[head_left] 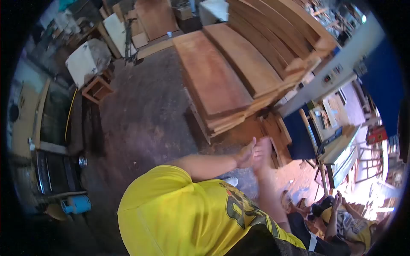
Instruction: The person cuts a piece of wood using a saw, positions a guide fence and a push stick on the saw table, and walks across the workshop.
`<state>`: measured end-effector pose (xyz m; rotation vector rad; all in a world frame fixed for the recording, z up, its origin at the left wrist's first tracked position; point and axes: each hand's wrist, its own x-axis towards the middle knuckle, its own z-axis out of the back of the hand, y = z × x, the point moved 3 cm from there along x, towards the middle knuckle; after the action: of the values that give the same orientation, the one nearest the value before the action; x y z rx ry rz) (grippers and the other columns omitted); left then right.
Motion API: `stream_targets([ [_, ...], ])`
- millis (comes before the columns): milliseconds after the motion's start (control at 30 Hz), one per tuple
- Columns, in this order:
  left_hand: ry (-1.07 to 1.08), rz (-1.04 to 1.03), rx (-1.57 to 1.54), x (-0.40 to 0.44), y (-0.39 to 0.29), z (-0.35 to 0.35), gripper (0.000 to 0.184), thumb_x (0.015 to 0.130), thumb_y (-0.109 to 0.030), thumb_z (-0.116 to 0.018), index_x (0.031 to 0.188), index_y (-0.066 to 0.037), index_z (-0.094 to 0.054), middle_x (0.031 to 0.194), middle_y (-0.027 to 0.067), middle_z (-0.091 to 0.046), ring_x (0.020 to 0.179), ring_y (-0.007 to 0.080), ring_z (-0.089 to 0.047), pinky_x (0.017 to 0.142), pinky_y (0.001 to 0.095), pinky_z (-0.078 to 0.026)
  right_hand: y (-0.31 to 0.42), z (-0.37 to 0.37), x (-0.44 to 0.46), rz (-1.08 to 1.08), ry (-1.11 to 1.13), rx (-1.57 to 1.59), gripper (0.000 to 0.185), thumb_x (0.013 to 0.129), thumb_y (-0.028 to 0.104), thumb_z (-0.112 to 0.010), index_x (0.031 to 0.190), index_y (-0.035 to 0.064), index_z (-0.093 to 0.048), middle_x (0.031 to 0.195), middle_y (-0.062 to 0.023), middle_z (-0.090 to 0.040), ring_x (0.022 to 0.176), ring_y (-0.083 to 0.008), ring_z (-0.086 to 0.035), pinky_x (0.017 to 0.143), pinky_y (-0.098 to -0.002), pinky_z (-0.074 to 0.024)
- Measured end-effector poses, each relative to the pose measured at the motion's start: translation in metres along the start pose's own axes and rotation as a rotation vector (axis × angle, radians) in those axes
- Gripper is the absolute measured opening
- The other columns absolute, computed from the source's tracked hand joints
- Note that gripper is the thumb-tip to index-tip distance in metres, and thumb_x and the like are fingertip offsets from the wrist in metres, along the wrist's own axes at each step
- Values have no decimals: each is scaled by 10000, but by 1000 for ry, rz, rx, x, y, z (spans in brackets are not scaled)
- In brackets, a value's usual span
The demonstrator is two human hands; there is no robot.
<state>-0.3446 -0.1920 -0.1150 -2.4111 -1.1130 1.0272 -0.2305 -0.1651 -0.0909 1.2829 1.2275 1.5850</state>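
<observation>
My left hand is held in front of the yellow shirt, palm turned toward the other hand, with its fingers stretched out and nothing in it. Close beside it, on the right, is my right hand, blurred by motion; its fingers cannot be made out clearly. The two hands are very near each other or touching. Beyond them lies a stack of reddish-brown wooden boards, which neither hand touches.
A grey post with switches stands right of the boards. A workbench is at the right. Other people sit at the lower right. At the left are a small wooden frame and a blue gas cylinder.
</observation>
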Motion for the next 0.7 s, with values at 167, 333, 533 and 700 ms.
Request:
stream_targets([
  [167,255,71,-372,-167,-43,110,996,812,-779,-404,1513,-103,-193,1566,179,-159,1440,326,-185,1134,527,-210,-131,-74,-105,-678,565,-796,575,982,413,-402,1387,5,-424,1411,-237,-437,1365,-325,-361,1123,-378,-269],
  [333,-440,-383,1572,-396,-118,318,727,842,-486,-632,1430,-133,-394,1501,215,-307,1356,364,-363,1097,435,-333,-164,-64,-151,-765,944,-1345,751,881,581,-508,1337,-15,-491,1274,-245,-565,1176,-329,-561,1000,-396,-435],
  [533,-644,505,1520,-642,-94,505,775,795,-512,-659,1397,-79,-432,1399,175,-472,1274,348,-465,1038,434,-396,-127,-290,-94,-683,909,-1081,797,816,514,-659,1365,-25,-448,1288,-274,-542,1140,-389,-572,987,-434,-440],
  [700,-745,436,1241,-636,-152,525,779,809,-493,-661,1404,-54,-418,1430,165,-444,1327,307,-418,1089,385,-345,-59,-497,27,-282,913,-892,637,868,428,-632,1347,34,-487,1327,-214,-529,1264,-351,-476,1071,-418,-362],
])
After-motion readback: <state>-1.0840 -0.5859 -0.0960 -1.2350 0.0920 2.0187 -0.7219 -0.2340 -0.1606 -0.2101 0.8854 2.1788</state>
